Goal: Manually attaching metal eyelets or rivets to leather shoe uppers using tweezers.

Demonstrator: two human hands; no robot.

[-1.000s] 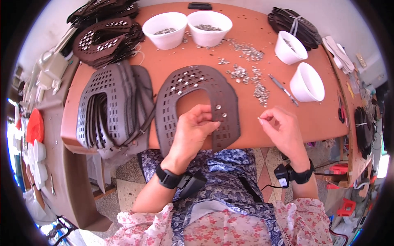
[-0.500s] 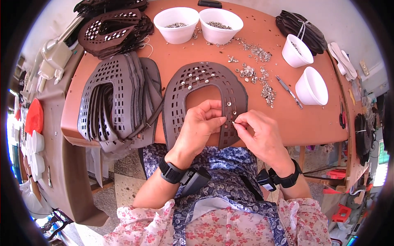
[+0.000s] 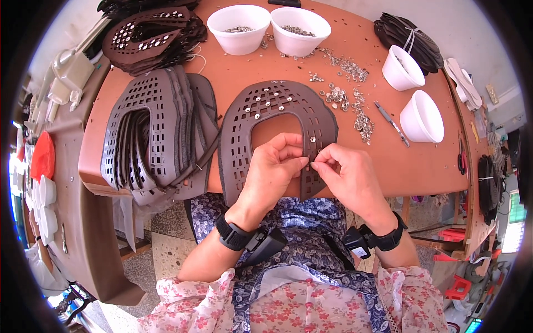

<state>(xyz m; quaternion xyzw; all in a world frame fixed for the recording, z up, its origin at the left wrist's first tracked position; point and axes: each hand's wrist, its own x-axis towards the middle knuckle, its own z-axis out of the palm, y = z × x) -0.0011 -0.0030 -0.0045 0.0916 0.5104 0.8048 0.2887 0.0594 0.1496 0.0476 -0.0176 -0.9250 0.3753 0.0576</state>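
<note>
A brown U-shaped panel (image 3: 237, 127), leather-like and pierced with rows of small rectangular slots, lies at the near edge of the table. Round silver studs (image 3: 267, 104) sit in its curved top, and one more shows on its right arm. My left hand (image 3: 272, 175) has its fingers curled through the central opening, gripping the inner edge of that right arm between thumb and fingers. Against the same strip, my right hand (image 3: 347, 175) pinches thumb and forefinger together on a small metal stud, mostly hidden by the fingertips. The two thumbs almost meet.
Left of the panel stands a stack of similar panels (image 3: 183, 122), with another studded pile (image 3: 155, 39) behind. White bowls (image 3: 239, 39) of small metal parts are at the back; more bowls (image 3: 422, 116) stand right. Loose studs (image 3: 363, 127) and a pen (image 3: 391, 123) lie between.
My right hand has moved slightly left, bringing its pinched fingertips down onto the panel's right arm beside my left thumb. A stud there is now covered by the fingers.
</note>
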